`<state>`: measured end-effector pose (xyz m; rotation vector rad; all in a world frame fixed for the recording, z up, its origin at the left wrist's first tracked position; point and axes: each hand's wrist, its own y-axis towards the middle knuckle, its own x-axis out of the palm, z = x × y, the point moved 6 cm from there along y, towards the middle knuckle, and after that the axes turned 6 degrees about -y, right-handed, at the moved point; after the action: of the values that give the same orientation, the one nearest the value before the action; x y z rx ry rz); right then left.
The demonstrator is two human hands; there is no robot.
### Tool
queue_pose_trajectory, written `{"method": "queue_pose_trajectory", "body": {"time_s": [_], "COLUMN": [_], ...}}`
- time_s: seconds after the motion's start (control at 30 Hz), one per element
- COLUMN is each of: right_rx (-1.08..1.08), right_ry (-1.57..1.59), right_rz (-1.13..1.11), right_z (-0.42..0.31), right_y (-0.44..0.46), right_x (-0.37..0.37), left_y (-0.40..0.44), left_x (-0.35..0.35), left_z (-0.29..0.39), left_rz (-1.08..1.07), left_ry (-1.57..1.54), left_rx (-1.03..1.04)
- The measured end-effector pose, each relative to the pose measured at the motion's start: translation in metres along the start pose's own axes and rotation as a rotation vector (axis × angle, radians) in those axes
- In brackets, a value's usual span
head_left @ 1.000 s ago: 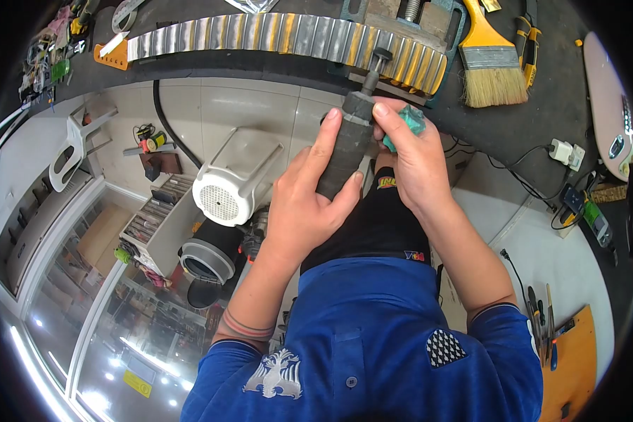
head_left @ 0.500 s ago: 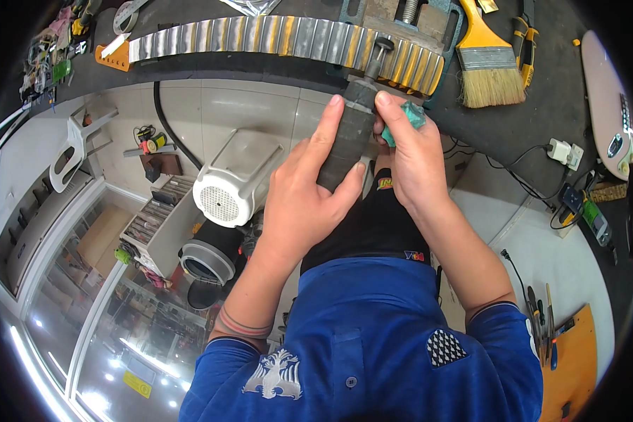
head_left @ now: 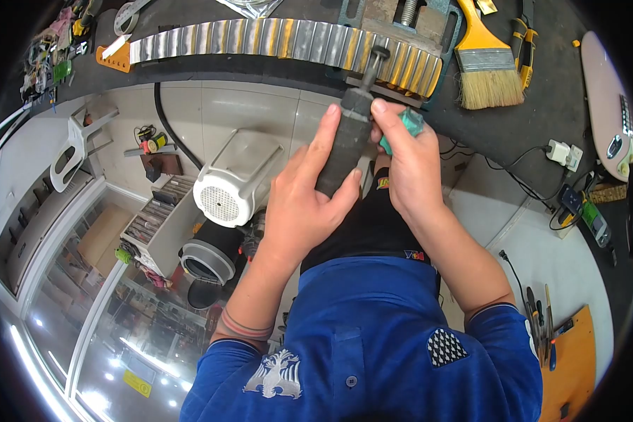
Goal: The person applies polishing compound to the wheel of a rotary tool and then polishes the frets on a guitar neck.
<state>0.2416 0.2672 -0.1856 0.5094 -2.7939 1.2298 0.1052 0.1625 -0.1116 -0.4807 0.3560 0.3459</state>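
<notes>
My left hand (head_left: 304, 190) wraps round the dark body of a die grinder (head_left: 346, 144), its index finger stretched along the side. A small round dark tip on the grinder's shaft points away from me, over the near edge of a long ridged metal strip (head_left: 309, 42). My right hand (head_left: 411, 165) is closed, with a teal-green lump (head_left: 411, 123) held in its fingers; what the lump is I cannot make out. The right thumb and fingertips also touch the grinder near its collar.
A vise (head_left: 401, 21) stands behind the strip's right part. To its right lie a wide paintbrush (head_left: 491, 70) and yellow-black pliers (head_left: 524, 42). Power plugs (head_left: 564, 153) and cables run along the right. A white stool (head_left: 225, 197) stands below the bench's left part.
Both hands and the grinder have shifted slightly, with the grinder's collar now a little nearer my body. The teal lump has turned slightly and moved down in the right hand.
</notes>
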Motion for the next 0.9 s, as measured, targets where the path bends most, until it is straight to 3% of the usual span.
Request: {"method": "queue_pose_trajectory", "body": {"time_s": [0.2, 0.9], "right_rx": [0.043, -0.035], "right_ry": [-0.01, -0.066], "right_rz": [-0.117, -0.116], "right_z": [0.022, 0.013], "right_y": [-0.02, -0.009], "right_x": [-0.007, -0.023], "left_y": [-0.035, -0.025], "left_x": [0.003, 0.018], "left_z": [-0.021, -0.017], "left_rz": [-0.006, 0.004], "left_ry": [0.036, 0.033], "left_rx": [0.038, 0.075]}}
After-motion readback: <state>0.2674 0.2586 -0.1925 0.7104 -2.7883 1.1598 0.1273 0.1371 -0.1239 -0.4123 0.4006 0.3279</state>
